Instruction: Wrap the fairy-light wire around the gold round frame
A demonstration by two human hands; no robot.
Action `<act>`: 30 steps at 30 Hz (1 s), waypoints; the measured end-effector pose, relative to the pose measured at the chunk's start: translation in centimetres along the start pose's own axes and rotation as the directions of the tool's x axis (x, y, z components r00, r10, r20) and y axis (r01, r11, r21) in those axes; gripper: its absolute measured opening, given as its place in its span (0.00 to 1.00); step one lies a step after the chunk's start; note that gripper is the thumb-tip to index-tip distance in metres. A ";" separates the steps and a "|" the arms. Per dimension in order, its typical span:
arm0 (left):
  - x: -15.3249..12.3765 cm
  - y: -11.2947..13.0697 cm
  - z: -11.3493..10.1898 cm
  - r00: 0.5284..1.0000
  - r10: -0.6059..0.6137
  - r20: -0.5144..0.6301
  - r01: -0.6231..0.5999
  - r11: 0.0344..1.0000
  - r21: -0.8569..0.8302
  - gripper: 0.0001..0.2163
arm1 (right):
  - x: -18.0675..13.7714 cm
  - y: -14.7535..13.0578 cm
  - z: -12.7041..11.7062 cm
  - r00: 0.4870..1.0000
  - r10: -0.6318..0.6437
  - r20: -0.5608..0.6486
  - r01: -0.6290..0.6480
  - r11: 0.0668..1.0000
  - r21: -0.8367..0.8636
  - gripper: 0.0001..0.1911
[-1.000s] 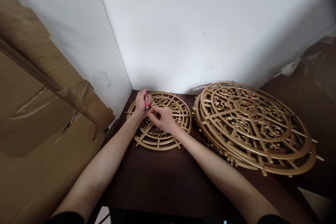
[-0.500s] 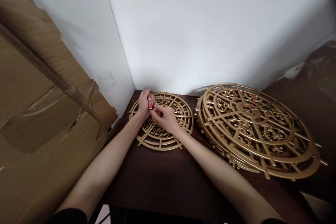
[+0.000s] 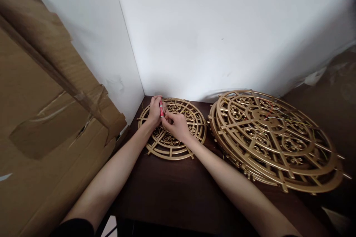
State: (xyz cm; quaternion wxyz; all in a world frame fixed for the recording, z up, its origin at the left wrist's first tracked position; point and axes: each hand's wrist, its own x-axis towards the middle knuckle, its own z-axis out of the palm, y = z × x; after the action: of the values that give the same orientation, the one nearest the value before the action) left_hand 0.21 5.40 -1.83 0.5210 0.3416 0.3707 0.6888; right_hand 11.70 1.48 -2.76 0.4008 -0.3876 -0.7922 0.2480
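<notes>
In the head view my left hand [image 3: 155,112] is closed around a slim red pen-like tool [image 3: 161,109] with dark bands, held nearly upright. Close against its lower end, the thumb and fingers of my right hand [image 3: 175,125] are pinched together. What those fingers grip is too small to make out. Both hands are over the left part of a round gold openwork metal panel [image 3: 171,154], which lies flat on a dark brown table. Scrollwork fills the panel, and short bar ends stick out round its rim.
A stack of larger gold openwork panels [image 3: 278,148] stands on the right, with thin red, white and yellow wires on top. Tall cardboard [image 3: 41,118] rises at the left. A white wall [image 3: 217,44] closes off the back. The dark table [image 3: 167,189] extends toward me.
The whole view has shifted slightly. Both hands stay together over the panel, still close to the red tool, with only small finger movement.
</notes>
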 end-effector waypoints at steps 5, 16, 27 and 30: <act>0.0 -0.1 0.2 1.000 0.016 -0.020 -0.014 0.998 0.062 0.02 | -0.1 -0.4 -0.1 1.000 0.006 -0.005 -0.007 0.997 -0.072 0.12; -0.8 0.4 0.9 0.998 0.023 -0.061 -0.014 0.989 0.144 0.05 | -0.1 -0.5 -0.1 1.000 -0.024 -0.014 0.022 0.992 -0.127 0.12; -0.5 0.4 0.8 0.999 0.024 -0.049 -0.016 0.988 0.153 0.04 | 0.0 -0.4 -0.1 1.000 -0.002 -0.003 0.002 0.995 -0.101 0.12; -0.2 0.2 0.5 0.999 0.026 -0.033 -0.021 0.988 0.154 0.03 | 0.0 -0.3 -0.1 1.000 0.011 -0.011 -0.011 0.999 -0.054 0.11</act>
State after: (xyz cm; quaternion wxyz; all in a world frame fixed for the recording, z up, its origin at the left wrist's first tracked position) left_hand 0.63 5.23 -1.40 0.4784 0.3728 0.4277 0.6702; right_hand 11.68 1.37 -2.49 0.3932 -0.4040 -0.7942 0.2268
